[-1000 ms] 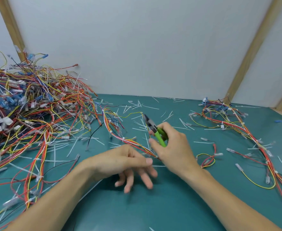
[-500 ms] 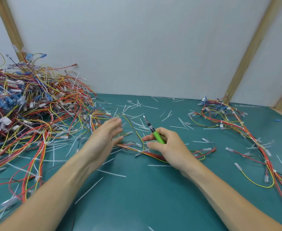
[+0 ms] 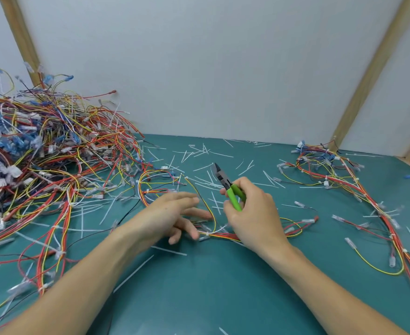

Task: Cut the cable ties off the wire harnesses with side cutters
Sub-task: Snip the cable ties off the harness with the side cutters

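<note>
Since 0.5 s ago, left hand (image 3: 175, 213) has pulled back from the far loop toward the person and now hovers w/ fingers spread and relaxed, gripping nothing, just over the harness (image 3: 220, 235) in front; motion-blurred, so can't tell if fingertips touch wire. Right hand (image 3: 249, 213) has lifted a bit, fingers curled round the green handles of the side cutters (image 3: 225, 183), nose pointing up and away, off the wires.

Harness lies on the table (image 3: 211, 298), long axis roughly left-right, passing under the right hand, w/ a yellow wire looping away. A white cable tie (image 3: 207, 234) sits on the bundle between the hands, just beside left fingertips, nearer-left of the cutter nose. Likely next: left hand pins the bundle, cutters tip down and back toward the tie.

Big uncut pile (image 3: 41, 160) far left; smaller bunch (image 3: 344, 175) right.
</note>
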The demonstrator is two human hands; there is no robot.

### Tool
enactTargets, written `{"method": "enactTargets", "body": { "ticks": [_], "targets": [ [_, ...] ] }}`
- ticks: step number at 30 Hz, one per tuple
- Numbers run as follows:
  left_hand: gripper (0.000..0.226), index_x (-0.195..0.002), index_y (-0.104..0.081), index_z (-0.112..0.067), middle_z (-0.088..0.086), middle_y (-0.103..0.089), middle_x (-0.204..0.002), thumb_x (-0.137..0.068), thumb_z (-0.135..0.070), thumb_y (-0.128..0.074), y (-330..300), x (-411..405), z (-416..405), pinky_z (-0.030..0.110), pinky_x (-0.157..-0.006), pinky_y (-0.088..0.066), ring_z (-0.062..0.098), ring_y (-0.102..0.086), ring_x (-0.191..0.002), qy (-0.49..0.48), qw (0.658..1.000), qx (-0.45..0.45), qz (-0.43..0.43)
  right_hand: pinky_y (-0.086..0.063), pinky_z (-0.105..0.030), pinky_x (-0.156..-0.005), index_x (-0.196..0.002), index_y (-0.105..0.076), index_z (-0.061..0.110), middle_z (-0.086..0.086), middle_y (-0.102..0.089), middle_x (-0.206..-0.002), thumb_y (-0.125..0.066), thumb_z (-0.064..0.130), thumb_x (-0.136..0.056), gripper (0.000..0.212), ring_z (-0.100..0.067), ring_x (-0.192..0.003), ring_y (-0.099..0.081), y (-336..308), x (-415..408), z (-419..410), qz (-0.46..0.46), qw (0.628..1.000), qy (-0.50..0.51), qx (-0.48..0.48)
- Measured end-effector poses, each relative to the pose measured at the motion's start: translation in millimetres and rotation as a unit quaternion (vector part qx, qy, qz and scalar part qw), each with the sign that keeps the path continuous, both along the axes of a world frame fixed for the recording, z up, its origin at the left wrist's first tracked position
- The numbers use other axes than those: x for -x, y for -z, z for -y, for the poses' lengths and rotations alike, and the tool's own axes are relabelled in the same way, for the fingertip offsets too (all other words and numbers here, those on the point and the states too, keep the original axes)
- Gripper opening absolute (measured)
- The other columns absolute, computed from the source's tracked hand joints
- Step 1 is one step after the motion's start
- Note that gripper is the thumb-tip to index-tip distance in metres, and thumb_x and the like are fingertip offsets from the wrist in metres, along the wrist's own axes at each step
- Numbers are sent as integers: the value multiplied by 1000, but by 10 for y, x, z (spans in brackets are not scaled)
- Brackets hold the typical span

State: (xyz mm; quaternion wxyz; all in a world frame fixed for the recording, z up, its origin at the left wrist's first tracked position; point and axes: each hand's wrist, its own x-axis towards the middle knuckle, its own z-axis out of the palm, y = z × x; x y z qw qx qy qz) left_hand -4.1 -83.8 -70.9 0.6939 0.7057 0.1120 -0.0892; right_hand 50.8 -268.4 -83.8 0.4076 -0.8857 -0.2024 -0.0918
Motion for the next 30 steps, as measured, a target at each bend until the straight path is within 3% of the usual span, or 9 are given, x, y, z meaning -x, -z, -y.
{"method": "enactTargets", "body": {
  "ticks": [3, 6, 9, 12, 15, 19, 24, 27, 30],
  "targets": [
    [28, -132, -50, -13, 14, -75, -110, -106, -21, -43, -23, 21, 30, 17, -29, -30, 13, -57, -44, 69, 996, 43, -19, -54, -41, -80, -87, -58, 27, 11, -75, -96, -66, 23, -88, 10, -21, -86, -66, 30, -14, -3, -42, 999, -22, 1],
    [34, -131, -58, -30, 8, -73, -121, -107, -16, -39, -36, 51, -3, 16, -29, -30, 12, -67, -55, 131, 990, 40, -9, -52, -35, -70, -82, -60, 24, 8, -71, -81, -73, 25, -89, 14, -14, -72, -61, 50, -19, -3, -66, 996, -49, -36],
    [43, -143, -46, -40, -1, -71, -125, -107, -16, -41, -32, 62, 4, 16, -32, -30, 16, -70, -62, 126, 992, 13, 1, -42, -26, -59, -78, -61, 20, 12, -61, -63, -78, 32, -89, 24, -8, -57, -50, 2, -46, 24, -81, 988, -43, -121],
    [48, -147, -38, -47, -4, -73, -122, -107, -19, -42, -16, 57, 59, 18, -32, -30, 19, -68, -59, 89, 996, 22, 21, -42, -25, -60, -77, -60, 19, 11, -59, -60, -80, 27, -87, 24, -8, -59, -49, -11, -23, 12, -89, 984, -61, -140],
    [48, -146, -44, -43, -5, -73, -120, -106, -17, -45, -7, 47, 68, 19, -32, -29, 20, -64, -54, 57, 997, 36, 37, -48, -32, -69, -80, -60, 17, 13, -62, -65, -80, 18, -88, 22, -11, -65, -56, 0, 18, -33, -111, 977, -87, -159],
    [43, -145, -49, -36, -8, -73, -118, -106, -18, -44, -16, 39, 64, 21, -33, -30, 19, -57, -51, 35, 997, 44, 59, -55, -40, -84, -85, -61, 17, 12, -76, -87, -82, 26, -87, 23, -23, -88, -70, -17, 56, -61, -117, 974, -96, -169],
    [31, -136, -54, -24, -5, -72, -123, -106, -26, -45, 12, 27, 127, 20, -32, -33, 19, -59, -49, 32, 993, 77, 84, -54, -38, -75, -84, -59, 13, 9, -69, -77, -80, 12, -88, 21, -17, -74, -64, 37, 48, -79, -104, 973, -88, -184],
    [30, -120, -59, -10, 3, -75, -116, -104, -32, -48, 46, -69, 36, 17, -32, -26, 11, -41, -35, -68, 988, 101, 90, -46, -27, -64, -84, -57, 14, 0, -67, -78, -79, 11, -88, 23, -10, -64, -52, -17, -15, 4, -72, 977, -109, -171],
    [19, -108, -60, -10, 8, -76, -110, -102, -27, -52, 77, -129, -127, 15, -33, -24, 6, -28, -34, -177, 962, 174, 110, -48, -36, -68, -84, -53, 20, 1, -68, -78, -78, 16, -89, 25, -20, -68, -54, -17, -52, 94, -23, 987, -137, -76]
  ]
}}
